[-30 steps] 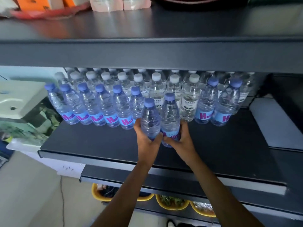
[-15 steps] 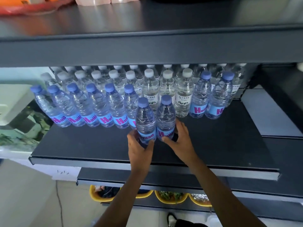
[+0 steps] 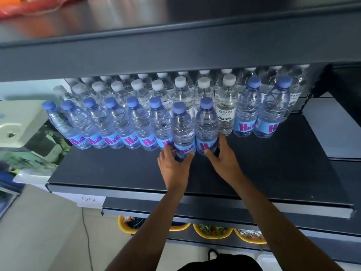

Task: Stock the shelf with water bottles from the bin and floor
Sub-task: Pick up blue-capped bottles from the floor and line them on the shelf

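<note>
Beyond your left hand, right hand | each grips one bottle, now slid into front row | gap closing

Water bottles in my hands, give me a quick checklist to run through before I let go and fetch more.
1. Both upright: ok. The left bottle and right bottle stand caps up.
2. Grip: ok. The left hand and right hand each hold one bottle low down.
3. Bases flat on the shelf: cannot tell, fingers cover them.
4. Labels facing front: not ok. The left bottle's label is turned sideways compared with the row's.
5. Front row closed: not ok. A gap right of the right bottle shows a white-capped bottle behind.
</note>
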Motion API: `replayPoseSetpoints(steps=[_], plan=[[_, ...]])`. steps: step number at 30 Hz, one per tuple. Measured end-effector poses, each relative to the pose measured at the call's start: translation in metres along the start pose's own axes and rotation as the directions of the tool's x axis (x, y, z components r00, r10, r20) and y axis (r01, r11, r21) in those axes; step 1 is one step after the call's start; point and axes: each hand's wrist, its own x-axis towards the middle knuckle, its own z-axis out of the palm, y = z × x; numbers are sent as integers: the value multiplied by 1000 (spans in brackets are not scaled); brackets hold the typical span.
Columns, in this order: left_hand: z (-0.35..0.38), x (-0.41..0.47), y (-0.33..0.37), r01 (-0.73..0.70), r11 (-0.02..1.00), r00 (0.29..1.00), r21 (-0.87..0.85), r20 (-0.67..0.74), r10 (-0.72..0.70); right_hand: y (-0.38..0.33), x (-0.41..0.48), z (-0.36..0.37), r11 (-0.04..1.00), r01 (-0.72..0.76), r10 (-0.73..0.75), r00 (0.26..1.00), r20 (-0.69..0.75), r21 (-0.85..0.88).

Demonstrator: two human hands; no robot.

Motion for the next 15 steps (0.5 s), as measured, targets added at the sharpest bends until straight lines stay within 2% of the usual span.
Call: replayPoseSetpoints(steps=[5,11,15], plan=[[6,1,2,1,1000,999,16,-39,0,5,11,2,994,47,-53,997,-56,-100],[3,0,-7,-21,1000,1000,4,-8,21,10,10,0,999,-17,18,999,-33,33],[7,6,-3,20,998,1000,60,-2,-20,13,10,-2,992,-78,78,997,6,101]])
